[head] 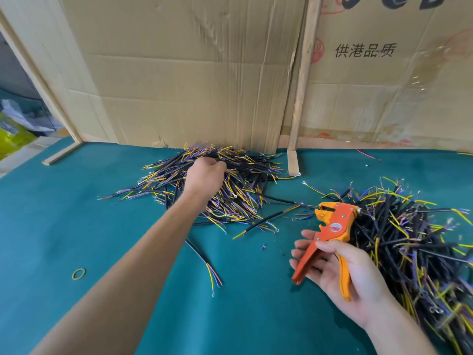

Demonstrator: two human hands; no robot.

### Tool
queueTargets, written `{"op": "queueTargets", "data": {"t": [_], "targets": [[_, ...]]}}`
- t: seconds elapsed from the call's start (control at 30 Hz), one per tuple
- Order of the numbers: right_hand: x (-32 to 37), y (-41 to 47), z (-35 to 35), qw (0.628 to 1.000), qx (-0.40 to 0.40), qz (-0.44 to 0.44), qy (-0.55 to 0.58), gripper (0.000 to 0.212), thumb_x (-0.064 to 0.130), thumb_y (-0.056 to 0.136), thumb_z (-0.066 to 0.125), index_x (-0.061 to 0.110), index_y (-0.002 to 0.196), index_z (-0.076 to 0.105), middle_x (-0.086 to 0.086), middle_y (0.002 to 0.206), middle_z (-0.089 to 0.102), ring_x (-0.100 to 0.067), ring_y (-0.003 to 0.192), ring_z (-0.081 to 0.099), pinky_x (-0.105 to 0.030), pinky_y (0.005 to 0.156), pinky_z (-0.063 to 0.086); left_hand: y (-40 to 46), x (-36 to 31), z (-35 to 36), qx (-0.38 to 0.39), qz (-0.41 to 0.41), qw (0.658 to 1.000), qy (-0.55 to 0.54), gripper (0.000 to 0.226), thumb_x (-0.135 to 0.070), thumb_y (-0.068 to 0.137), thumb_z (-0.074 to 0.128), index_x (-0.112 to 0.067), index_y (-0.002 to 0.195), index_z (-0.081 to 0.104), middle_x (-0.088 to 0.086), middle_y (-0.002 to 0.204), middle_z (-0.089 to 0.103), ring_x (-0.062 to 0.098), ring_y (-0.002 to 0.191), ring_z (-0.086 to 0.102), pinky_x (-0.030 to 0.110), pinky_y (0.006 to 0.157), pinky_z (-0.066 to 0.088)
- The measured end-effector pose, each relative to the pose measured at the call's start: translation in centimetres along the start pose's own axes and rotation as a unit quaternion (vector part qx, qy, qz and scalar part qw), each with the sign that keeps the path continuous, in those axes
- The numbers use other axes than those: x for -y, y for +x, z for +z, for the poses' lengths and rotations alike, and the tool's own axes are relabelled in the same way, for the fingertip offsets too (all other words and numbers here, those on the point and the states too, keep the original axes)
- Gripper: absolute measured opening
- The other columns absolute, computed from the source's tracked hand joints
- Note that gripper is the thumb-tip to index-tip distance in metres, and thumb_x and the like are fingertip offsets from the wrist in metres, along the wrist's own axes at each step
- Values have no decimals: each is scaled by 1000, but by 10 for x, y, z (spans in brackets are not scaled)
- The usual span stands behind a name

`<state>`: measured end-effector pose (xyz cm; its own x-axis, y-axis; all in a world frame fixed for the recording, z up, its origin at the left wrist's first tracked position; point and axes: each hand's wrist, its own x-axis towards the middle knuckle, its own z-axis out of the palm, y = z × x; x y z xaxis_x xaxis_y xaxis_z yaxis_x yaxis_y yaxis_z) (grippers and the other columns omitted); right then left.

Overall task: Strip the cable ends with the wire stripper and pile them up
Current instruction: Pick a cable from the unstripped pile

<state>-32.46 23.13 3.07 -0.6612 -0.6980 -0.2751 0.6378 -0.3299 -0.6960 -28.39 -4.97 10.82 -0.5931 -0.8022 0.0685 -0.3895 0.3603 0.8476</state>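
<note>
Rubber band [78,274]: a small yellow-green loop lying alone on the green bench [76,213], lower left of the frame.
Loose cable [202,257]: one black-sheathed piece left of centre, its coloured cores fanned out at the near end.
Left hand [204,178]: reached out to the centre pile, knuckles up, fingers curled down into the cables; whether they pinch one cable or just rest among them I cannot tell.
Centre pile [230,180]: short black cables with yellow, blue and purple cores, heaped against the cardboard wall [179,73] at the back of the bench.
Wire stripper [330,231]: orange, right of centre, head pointing up and left, handles spread apart.
Right hand [343,270]: palm up, thumb over the top of one handle, fingers loosely extended under the other; a light hold, not squeezed.
Right pile [409,247]: a larger tangle along the right edge.
Handling: the cables look light, limp and springy, likely to snag on neighbours; best taken by the black sheath near one end, leaving the thin cores free, since those would bend or fray easily.
</note>
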Motion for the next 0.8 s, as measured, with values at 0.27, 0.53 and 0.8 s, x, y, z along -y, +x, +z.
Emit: {"op": "queueTargets", "data": {"t": [0.27, 0.53, 0.8], "targets": [[2, -11, 5, 990, 137, 32, -8, 68, 17, 63, 88, -7, 123, 66, -35, 135, 58, -36, 82, 68, -47, 78, 60, -158, 30, 40, 28, 187, 977, -103, 32, -31, 92, 55, -12, 70, 43, -2, 59, 37, 8, 58, 29, 25, 52, 29], [8, -10, 0, 980, 199, -3, -6, 70, 22, 78, 78, -6, 138, 55, -25, 151, 49, -32, 85, 64, -44, 84, 55, -192, 64, 56, 90, 244, 965, -33, 22, -25, 94, 56, -17, 74, 52, -6, 66, 49, 15, 63, 45, 31, 60, 40], [18, -10, -9, 970, 235, -32, 49, 68, 25, 83, 72, -4, 142, 52, -20, 158, 42, -27, 87, 63, -41, 86, 54, -198, 59, 50, 157, 226, 960, -48, 24, -24, 84, 53, -16, 65, 42, -7, 55, 36, 9, 55, 31, 27, 52, 29]]}}
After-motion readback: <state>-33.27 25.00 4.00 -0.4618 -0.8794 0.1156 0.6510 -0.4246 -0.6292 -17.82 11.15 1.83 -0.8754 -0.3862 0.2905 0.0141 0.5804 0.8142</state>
